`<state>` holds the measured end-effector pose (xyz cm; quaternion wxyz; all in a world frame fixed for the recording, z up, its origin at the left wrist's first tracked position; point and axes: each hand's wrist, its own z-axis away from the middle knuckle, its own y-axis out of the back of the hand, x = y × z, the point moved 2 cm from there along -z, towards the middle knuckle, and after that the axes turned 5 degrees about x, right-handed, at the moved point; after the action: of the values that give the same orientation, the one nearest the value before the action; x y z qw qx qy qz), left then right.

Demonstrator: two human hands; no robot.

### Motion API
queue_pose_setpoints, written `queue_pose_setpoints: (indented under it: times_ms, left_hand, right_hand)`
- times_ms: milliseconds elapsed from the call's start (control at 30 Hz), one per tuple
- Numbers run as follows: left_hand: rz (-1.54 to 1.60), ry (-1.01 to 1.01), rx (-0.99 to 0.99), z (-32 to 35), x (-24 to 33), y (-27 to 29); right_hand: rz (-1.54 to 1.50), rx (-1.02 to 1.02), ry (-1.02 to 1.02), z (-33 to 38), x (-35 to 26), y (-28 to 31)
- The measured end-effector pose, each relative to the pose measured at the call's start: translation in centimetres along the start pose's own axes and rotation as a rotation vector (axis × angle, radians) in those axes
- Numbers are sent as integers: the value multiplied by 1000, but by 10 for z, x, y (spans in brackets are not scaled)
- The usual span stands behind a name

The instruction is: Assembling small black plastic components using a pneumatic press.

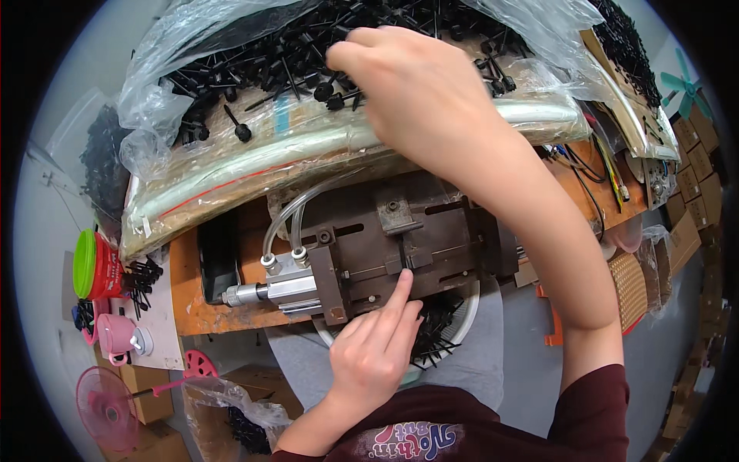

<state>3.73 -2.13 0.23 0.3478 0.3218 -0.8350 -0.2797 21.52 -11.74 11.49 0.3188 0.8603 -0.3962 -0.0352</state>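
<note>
My left hand point(373, 350) is under the metal fixture point(446, 250), its index finger stretched up so the tip touches the lower end of a thin black rod-like piece point(402, 250) set in the middle of it. It grips nothing; the middle finger is partly stretched and the others bend. Up over a heap of black plastic stems with round knobs point(246, 65) is my right hand point(423, 85), back upward and fingers curled down. Its fingertips are hidden, so whatever they pinch cannot be made out. Loose knobbed stems point(242, 132) lie in front of the heap.
A silver air cylinder point(292, 289) with clear hoses point(281, 223) joins the fixture's left side. Below sits a white round basin point(468, 327) of black pieces. The heap rests on a plastic-wrapped padded tray point(254, 173). A black tray point(219, 258) and pink kettle-like container point(117, 336) stand left.
</note>
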Motion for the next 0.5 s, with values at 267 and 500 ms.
queue_pose_setpoints:
  times_ms: [267,500]
  left_hand:
    - [-48,-12,-62,-9,-1,-4]
    - [-53,20,-79,-11,2,-4]
  right_hand:
    - [60,-671,-31,-38,0,-34]
    - [-60,-572,130,-31,1,-43]
